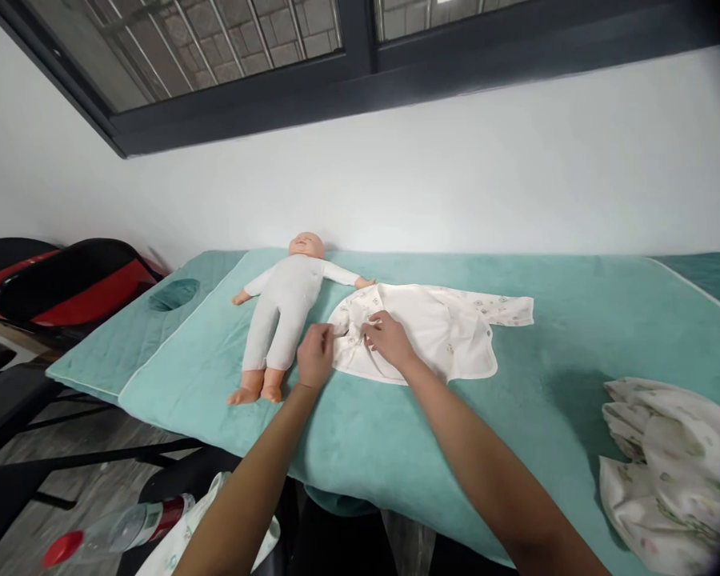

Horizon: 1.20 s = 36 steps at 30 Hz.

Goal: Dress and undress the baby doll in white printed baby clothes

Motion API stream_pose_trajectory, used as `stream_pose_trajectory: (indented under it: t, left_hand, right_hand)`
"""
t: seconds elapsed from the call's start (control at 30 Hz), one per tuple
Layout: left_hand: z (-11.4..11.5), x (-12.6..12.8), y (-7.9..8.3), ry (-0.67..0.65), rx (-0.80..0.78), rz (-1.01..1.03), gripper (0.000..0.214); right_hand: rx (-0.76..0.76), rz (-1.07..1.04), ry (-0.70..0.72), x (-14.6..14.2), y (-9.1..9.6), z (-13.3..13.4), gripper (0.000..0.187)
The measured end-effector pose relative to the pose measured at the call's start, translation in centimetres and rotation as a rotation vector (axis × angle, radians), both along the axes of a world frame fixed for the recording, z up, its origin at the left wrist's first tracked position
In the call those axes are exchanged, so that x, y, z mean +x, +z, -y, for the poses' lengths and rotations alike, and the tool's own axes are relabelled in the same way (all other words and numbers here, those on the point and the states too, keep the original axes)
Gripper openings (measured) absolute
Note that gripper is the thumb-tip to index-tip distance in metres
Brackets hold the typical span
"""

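Note:
A baby doll (pixel 285 308) in a pale grey bodysuit lies on its back on the teal-covered table (pixel 396 432), head toward the wall. Right beside it a white printed baby garment (pixel 438 328) is spread flat. My left hand (pixel 315 354) is closed on the garment's left edge, pinching the fabric next to the doll's leg. My right hand (pixel 387 338) rests on the garment a little to the right, its fingers curled and gripping the cloth near the front opening.
A crumpled printed cloth (pixel 672 472) lies at the table's near right corner. Black and red chairs (pixel 66 284) stand at the left. A clear bottle with a red cap (pixel 117 532) lies below the table's front edge. A white wall and dark window frame are behind.

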State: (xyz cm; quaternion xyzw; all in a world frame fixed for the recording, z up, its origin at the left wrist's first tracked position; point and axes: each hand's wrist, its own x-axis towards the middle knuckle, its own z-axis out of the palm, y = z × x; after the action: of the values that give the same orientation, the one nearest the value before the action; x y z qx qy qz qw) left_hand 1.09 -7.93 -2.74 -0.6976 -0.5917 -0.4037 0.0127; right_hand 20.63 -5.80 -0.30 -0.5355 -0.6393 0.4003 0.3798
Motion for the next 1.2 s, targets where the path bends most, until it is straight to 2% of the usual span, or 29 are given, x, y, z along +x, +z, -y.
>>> stream_pose_trajectory:
  t: [0.07, 0.1, 0.17, 0.23, 0.37, 0.43, 0.5, 0.57, 0.67, 0.8, 0.93, 1.07, 1.2]
  left_hand:
    - [-0.5, -0.3, 0.2, 0.147, -0.008, 0.179, 0.025]
    - [-0.8, -0.4, 0.3, 0.177, -0.026, 0.234, 0.026]
    - [-1.2, -0.4, 0.5, 0.166, -0.078, 0.291, 0.026]
    - [-1.3, -0.3, 0.7, 0.115, -0.139, 0.316, 0.028]
    - [-0.2, -0.1, 0.8, 0.028, -0.217, 0.313, 0.041]
    - [0.4, -0.1, 0.7, 0.033, -0.227, 0.3, 0.044]
    - [0.7, -0.3, 0.8, 0.059, -0.261, 0.339, 0.037]
    - [0.2, -0.8, 1.1, 0.097, -0.292, 0.412, 0.03]
    - [-1.6, -1.8, 2.2, 0.14, -0.276, 0.465, 0.026]
    - [-5.5, -3.3, 3.5, 0.173, -0.169, 0.33, 0.021]
    - [-7.9, -3.4, 3.0, 0.191, -0.054, 0.211, 0.028]
    - [-6.8, -2.3, 1.6, 0.186, 0.061, -0.023, 0.042]
    - [-5.1, -1.6, 1.2, 0.181, -0.011, -0.151, 0.049]
  right_hand:
    - [-0.032, -0.145, 0.058, 0.7, -0.1, -0.1, 0.03]
    - [-0.041, -0.239, 0.092, 1.0, -0.1, -0.1, 0.034]
    - [-0.048, -0.411, 0.159, 1.2, -0.2, 0.1, 0.038]
    - [-0.045, -0.461, 0.207, 1.0, -0.3, 0.2, 0.039]
    - [-0.037, -0.33, 0.204, 0.6, -0.7, 0.3, 0.037]
    - [0.026, -0.256, 0.183, 0.6, -0.8, 0.5, 0.034]
    - [0.118, -0.176, 0.199, 0.6, -0.8, 0.6, 0.034]
    - [0.197, -0.087, 0.23, 0.5, -0.9, 0.8, 0.033]
    - [0.256, 0.028, 0.217, 0.3, -1.0, 0.9, 0.028]
    - [0.298, 0.209, 0.055, 0.4, -0.9, 0.6, 0.019]
    - [0.351, 0.383, 0.0, 0.8, -1.0, 0.2, 0.014]
    - [0.362, 0.374, -0.022, 1.0, -1.3, -0.2, 0.011]
    - [0.333, 0.364, 0.017, 1.2, -1.4, -0.3, 0.014]
